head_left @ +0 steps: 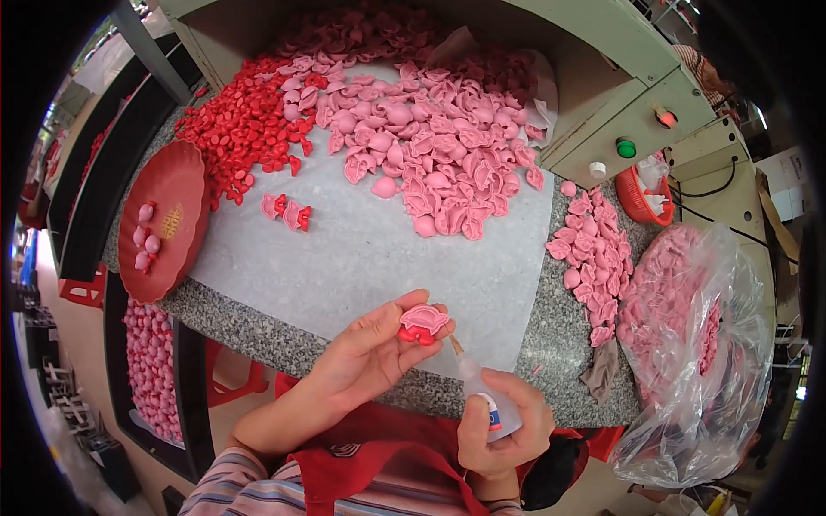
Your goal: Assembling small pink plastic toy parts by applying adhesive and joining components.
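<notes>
The piece is at the lower middle of the frame: a small, glossy pink half-shell with a raised curved rim, its hollow side turned up, and two rounded red lobes along its lower edge. The left hand pinches it between thumb and fingers. The right hand is wrapped around a bottle, which is translucent white with a blue-marked label and a thin tip tilted up to the left, just beside the left fingertips; whether it touches the piece I cannot tell.

Counted, there is one piece in hand and one bottle. Two pink-and-red pairs lie side by side on the pale sheet, left of centre. Four pink pieces show on the one red plate at the left. At the top are one red heap and one larger pink heap, both too many to count. At the right are one smaller pink pile, one red basket and one clear bag of pink parts. Three buttons show at upper right: one green, one orange-red, one white.
</notes>
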The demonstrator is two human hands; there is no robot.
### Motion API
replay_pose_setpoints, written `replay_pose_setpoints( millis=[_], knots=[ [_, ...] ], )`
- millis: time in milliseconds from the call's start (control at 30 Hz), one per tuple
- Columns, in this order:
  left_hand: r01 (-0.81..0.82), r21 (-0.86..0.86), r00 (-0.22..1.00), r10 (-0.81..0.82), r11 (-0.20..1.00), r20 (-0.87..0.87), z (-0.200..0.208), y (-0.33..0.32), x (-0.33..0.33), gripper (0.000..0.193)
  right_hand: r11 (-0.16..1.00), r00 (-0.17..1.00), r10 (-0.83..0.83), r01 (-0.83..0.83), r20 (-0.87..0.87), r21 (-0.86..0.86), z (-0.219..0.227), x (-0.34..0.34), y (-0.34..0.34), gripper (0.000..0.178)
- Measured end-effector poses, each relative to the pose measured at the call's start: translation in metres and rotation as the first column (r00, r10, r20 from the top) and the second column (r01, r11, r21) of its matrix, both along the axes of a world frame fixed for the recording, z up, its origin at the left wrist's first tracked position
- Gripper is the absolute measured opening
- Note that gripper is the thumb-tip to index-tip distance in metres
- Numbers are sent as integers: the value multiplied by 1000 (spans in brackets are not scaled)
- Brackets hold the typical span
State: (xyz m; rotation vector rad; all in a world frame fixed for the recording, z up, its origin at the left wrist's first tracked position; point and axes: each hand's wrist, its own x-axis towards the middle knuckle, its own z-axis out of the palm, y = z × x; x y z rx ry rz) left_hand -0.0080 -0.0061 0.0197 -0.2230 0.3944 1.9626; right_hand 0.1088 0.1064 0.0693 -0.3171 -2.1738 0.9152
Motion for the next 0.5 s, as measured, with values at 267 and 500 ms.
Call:
replay_pose_setpoints(
  millis=[267, 500],
  knots=[
    [-11, -38, 1000, 11, 999, -14, 3, -1, 0, 37, 999, 999, 36, -36, 20, 7, 0, -2, -3, 23],
    [-17, -41, 1000, 16, 999, -18, 2, -2, -1, 38, 998, 998, 57, -57, 15, -10, -2, -4, -5, 23]
  ],
)
